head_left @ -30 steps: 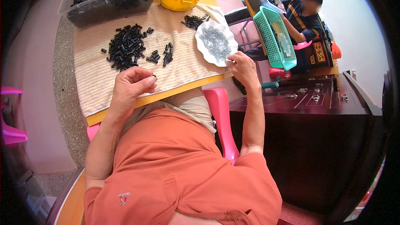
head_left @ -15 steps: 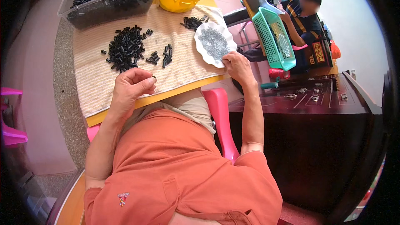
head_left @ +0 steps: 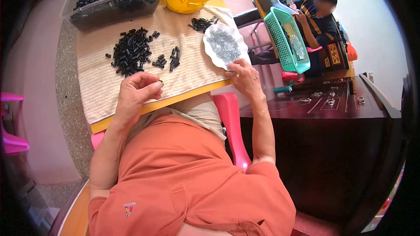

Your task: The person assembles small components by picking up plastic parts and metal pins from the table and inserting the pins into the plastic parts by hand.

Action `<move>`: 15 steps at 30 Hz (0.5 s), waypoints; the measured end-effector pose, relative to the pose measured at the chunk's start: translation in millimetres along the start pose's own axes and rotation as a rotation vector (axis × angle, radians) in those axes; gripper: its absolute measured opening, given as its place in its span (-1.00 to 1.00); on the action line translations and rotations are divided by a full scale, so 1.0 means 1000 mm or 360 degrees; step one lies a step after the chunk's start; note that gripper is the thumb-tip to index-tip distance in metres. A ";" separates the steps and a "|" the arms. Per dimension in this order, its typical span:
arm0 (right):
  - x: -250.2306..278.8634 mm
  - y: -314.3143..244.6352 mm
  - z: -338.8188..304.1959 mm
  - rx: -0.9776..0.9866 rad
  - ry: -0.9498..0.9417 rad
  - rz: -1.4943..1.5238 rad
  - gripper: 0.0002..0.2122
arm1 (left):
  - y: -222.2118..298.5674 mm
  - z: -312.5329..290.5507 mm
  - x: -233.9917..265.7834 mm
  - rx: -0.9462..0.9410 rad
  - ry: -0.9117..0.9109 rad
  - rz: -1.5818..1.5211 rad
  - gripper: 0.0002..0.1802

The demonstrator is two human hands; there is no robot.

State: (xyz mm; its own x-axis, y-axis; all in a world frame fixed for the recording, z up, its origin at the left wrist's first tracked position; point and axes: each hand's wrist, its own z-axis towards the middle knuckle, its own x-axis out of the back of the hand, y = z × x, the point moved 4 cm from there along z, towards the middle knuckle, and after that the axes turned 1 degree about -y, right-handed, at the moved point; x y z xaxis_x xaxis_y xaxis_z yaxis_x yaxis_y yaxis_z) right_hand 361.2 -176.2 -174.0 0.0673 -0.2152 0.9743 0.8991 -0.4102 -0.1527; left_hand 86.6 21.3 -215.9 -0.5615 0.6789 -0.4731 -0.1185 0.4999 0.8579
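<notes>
My left hand is closed in a pinch at the table's front edge, with a small black tubular piece poking out at the fingertips. At the near rim of a white wavy-edged plate, my right hand has its fingers pressed together; whatever they hold is too small to make out. Small, thin silvery pieces cover the plate's middle. Beyond my left hand lies a heap of short black tubes. Two little groups of the same tubes lie between heap and plate.
A striped towel covers the table. Along its far side stand a clear bin and a yellow tub, both full of black pieces. More black pieces lie behind the plate. At right, another person sits by a green basket.
My right hand has drawn back from over the plate's near right edge, slightly left and toward me. My left hand keeps its pinch almost in place.
</notes>
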 end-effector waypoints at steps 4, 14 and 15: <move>-0.008 0.002 -0.003 0.0130 0.0172 -0.0021 -0.86 | -0.002 0.000 0.000 0.0013 -0.0003 -0.0001 -0.86; -0.009 -0.006 -0.006 0.0184 0.0299 -0.0061 -0.87 | -0.001 -0.001 -0.001 0.0014 0.0014 0.0017 -0.86; -0.010 -0.006 -0.006 0.0189 0.0299 -0.0058 -0.87 | -0.001 -0.002 -0.001 0.0008 0.0014 0.0010 -0.86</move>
State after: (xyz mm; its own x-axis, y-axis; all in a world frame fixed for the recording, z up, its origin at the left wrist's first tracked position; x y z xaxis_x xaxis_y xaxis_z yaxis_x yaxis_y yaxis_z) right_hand 352.6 -176.8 -184.3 -0.0381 -0.3677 0.9292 0.9449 -0.3158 -0.0862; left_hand 86.0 19.4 -215.6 -0.5695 0.6772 -0.4660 -0.1106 0.4986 0.8598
